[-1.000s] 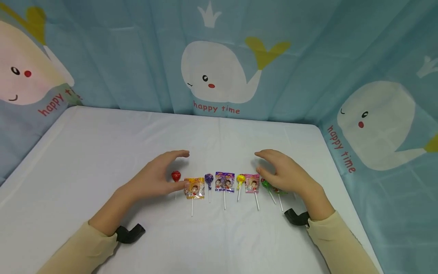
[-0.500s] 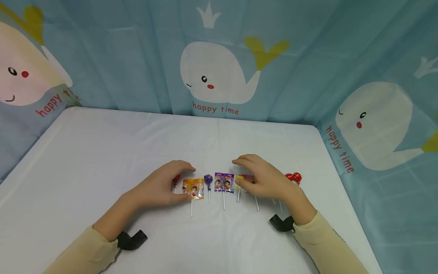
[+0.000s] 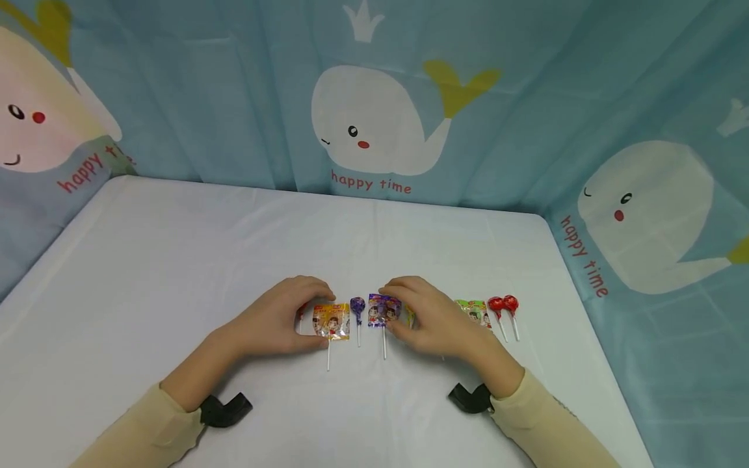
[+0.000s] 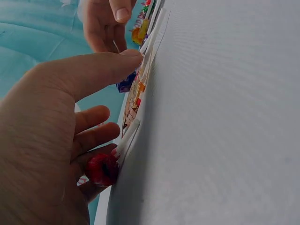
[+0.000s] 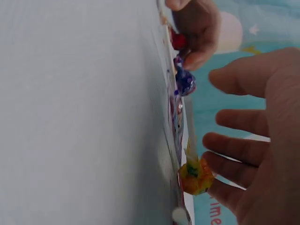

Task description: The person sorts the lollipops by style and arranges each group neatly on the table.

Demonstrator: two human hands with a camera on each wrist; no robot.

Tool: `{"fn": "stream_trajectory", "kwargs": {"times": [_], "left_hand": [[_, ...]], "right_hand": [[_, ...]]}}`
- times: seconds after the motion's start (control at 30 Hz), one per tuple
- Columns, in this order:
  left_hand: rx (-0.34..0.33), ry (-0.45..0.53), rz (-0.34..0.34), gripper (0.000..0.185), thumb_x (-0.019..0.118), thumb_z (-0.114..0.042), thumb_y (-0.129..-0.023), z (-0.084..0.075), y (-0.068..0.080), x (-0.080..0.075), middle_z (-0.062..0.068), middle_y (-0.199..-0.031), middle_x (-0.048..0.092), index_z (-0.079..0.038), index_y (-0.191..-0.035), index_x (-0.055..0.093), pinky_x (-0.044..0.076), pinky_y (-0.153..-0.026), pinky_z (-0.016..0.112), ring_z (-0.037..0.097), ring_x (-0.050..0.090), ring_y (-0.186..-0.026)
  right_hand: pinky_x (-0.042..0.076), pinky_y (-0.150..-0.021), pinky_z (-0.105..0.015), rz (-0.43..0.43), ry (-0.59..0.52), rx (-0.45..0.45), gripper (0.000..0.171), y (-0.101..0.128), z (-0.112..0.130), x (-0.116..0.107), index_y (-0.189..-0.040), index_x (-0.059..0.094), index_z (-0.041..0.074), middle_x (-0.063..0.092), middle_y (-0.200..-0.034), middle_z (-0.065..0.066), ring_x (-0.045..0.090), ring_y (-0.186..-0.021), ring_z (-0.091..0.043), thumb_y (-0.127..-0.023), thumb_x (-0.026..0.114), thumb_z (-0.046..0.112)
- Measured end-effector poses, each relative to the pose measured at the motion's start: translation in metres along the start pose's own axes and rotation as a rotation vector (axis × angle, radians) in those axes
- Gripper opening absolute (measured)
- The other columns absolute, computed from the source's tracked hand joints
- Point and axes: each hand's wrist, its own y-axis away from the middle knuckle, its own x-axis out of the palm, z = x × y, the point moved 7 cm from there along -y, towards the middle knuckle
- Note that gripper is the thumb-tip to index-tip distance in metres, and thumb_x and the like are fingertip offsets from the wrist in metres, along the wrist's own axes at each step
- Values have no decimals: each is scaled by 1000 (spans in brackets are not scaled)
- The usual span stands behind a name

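Observation:
A row of wrapped lollipops lies on the white table. My left hand (image 3: 272, 318) curves loosely around the left end, thumb at the orange flat-packet lollipop (image 3: 331, 318). A red ball lollipop (image 4: 103, 169) sits inside that hand's curve, mostly hidden in the head view. Between my hands lies a purple ball lollipop (image 3: 357, 305). My right hand (image 3: 435, 318) spans the purple flat-packet lollipop (image 3: 379, 313), fingertips along its upper edge and thumb near its lower right. Under the right palm, a yellow ball lollipop (image 5: 196, 177) shows. Neither hand grips anything.
Right of my right hand lie a green flat-packet lollipop (image 3: 475, 312) and two red ball lollipops (image 3: 504, 303). Other lollipops are hidden beneath that hand. A blue whale-print curtain (image 3: 246, 117) borders the white table (image 3: 205, 234) behind and at both sides.
My right hand has moved left along the row, from the green lollipops to the purple packet, uncovering the red pair and green packet. My left hand has shifted slightly right and toward me.

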Motion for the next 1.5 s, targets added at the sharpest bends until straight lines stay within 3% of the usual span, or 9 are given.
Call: {"fn": "stream_trajectory", "kwargs": {"times": [0.4, 0.73, 1.5], "left_hand": [[76, -41, -23, 61, 99, -36, -78, -2, 0, 8, -13, -133, 68, -19, -131, 74, 44, -118, 50, 17, 60, -133], [80, -52, -17, 55, 97, -36, -81, -3, 1, 6, -16, -131, 69, -23, -130, 75, 46, -116, 49, 15, 61, -130], [142, -82, -51, 44, 95, -33, -82, -5, -2, 2, -11, -130, 70, -20, -122, 81, 48, -111, 50, 16, 62, -126]], "right_hand": [[50, -117, -45, -1, 24, -16, 48, 7, -4, 14, -141, 71, 14, 65, -143, -2, 58, -138, -20, -96, 80, 28], [50, -115, -49, -39, 30, -80, 44, 6, -2, 20, -137, 75, 13, 68, -140, -3, 60, -136, -22, -94, 80, 23], [49, -116, -46, -71, 28, -106, 38, 3, -5, 19, -131, 77, 15, 70, -136, -1, 62, -133, -21, -94, 81, 24]]}}
